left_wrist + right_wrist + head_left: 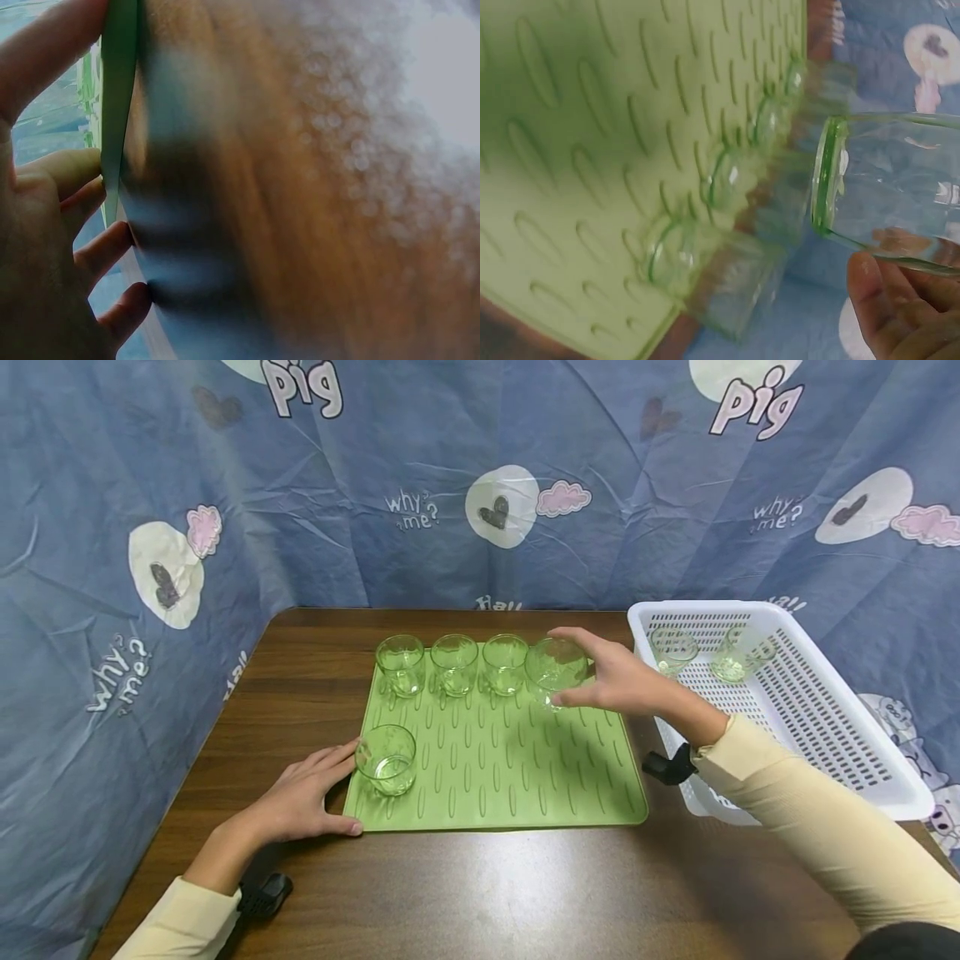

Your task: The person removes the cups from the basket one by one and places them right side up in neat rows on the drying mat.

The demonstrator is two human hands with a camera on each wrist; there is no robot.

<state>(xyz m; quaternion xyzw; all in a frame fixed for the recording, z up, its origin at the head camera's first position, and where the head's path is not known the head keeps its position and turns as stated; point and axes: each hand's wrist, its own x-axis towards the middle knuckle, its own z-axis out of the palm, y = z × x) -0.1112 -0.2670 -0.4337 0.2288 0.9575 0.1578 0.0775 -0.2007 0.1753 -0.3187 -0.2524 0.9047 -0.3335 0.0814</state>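
Observation:
My right hand [611, 677] grips a clear green-tinted glass [557, 668] between thumb and fingers, over the back of the green mat [480, 777]. In the right wrist view the held glass [889, 191] is raised off the mat, its thick base toward the mat. Left of it, three matching glasses stand upright in a row: one at the left [401, 667], one in the middle [455, 665], one at the right [505, 664]. Another glass [387, 764] stands at the mat's front left. My left hand [303, 797] lies at the mat's left edge, fingers extended, fingertips right by that glass.
A white perforated plastic basket [847, 718] sits at the right of the brown wooden table [525, 893]. In it are an upright glass [672, 652] and a tilted glass [738, 658]. A blue printed cloth [420, 443] hangs behind the table.

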